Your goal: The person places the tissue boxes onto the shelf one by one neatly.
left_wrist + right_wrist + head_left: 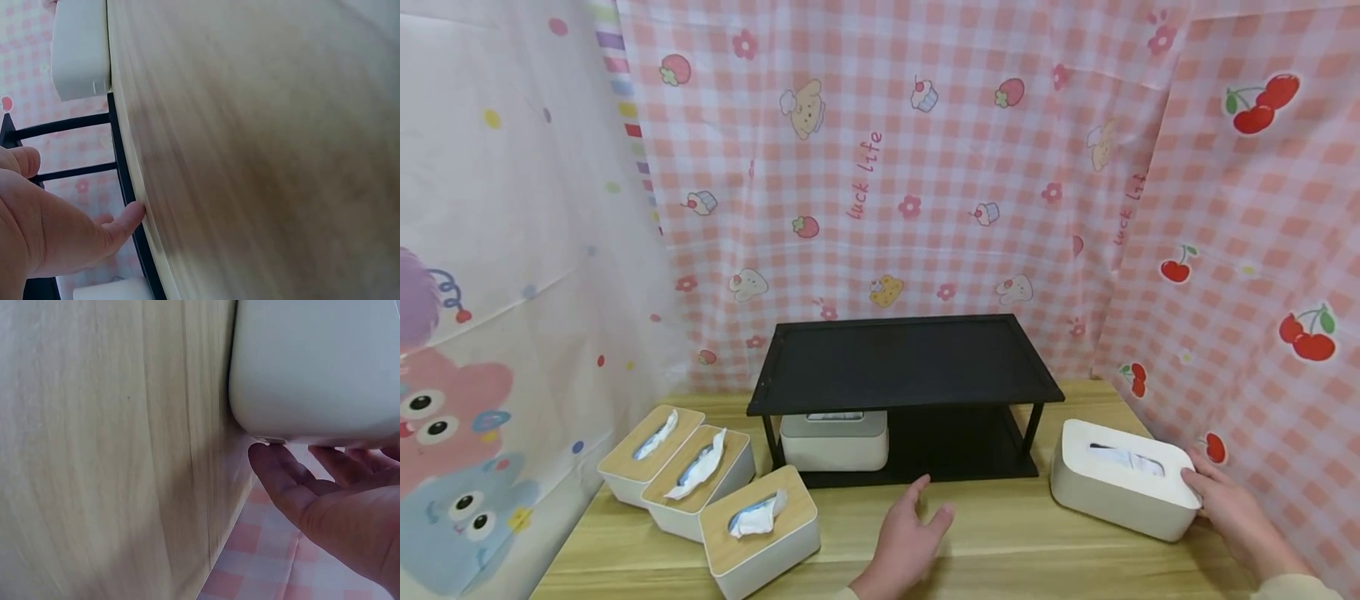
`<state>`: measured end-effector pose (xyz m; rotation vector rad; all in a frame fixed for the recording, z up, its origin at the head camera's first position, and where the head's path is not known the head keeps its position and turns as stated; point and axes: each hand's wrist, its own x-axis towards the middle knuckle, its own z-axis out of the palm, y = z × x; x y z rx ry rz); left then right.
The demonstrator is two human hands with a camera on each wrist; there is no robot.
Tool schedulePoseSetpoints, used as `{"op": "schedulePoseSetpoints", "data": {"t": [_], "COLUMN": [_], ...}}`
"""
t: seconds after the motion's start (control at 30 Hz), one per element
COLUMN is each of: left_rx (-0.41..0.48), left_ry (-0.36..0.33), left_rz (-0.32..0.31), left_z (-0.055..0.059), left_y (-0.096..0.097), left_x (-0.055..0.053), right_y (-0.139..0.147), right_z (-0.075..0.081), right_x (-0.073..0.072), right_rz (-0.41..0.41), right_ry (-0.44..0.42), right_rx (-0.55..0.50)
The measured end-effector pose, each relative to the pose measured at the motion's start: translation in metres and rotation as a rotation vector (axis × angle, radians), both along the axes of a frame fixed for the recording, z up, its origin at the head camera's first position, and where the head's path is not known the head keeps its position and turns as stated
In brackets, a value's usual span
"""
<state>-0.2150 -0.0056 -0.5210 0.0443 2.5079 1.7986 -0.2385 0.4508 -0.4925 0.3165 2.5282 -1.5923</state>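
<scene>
On the right of the table in the head view lies a white tissue box (1120, 483), tissue showing in its oval slot. My right hand (1236, 508) is at its right end. In the right wrist view, extended fingers (284, 481) touch the end face of the box (319, 369). My left hand (906, 542) hovers before the black two-tier rack (902, 362), thumb and fingers spread, holding nothing. Inside the rack's lower tier, at its left, stands another tissue box (835, 450); the upper shelf hides part of its top.
Several wood-lidded tissue boxes stand at the left: one at the back (651, 450), one in the middle (700, 475) and one in front (760, 529). The wooden table (1000, 550) is bordered by a pink checked curtain (880, 167) behind and a pale curtain (535, 250) at left.
</scene>
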Motion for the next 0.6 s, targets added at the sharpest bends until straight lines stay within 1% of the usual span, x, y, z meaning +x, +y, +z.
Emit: {"op": "schedulePoseSetpoints", "data": {"t": [0.13,0.3,0.37,0.5,0.6], "left_rx": [0.015,0.038,0.041,0.045,0.052], "left_ry": [-0.004,-0.027,-0.031,-0.025,-0.021], "left_rz": [-0.025,-0.087,-0.113,-0.151,-0.174], "left_z": [-0.001,-0.002,-0.002,0.000,0.001], "left_y": [0.001,0.000,0.000,0.002,0.005], "left_x": [0.000,0.001,0.002,0.003,0.007], "right_y": [0.001,-0.004,-0.009,-0.025,-0.038], "right_z": [0.002,0.001,0.001,0.002,0.002], "right_x": [0.003,0.008,0.010,0.011,0.012], "right_rz": [0.010,0.058,0.069,0.085,0.116], "right_ry": [-0.031,-0.077,-0.086,-0.082,-0.075], "right_rx": [0.030,-0.044,-0.067,-0.067,-0.091]}}
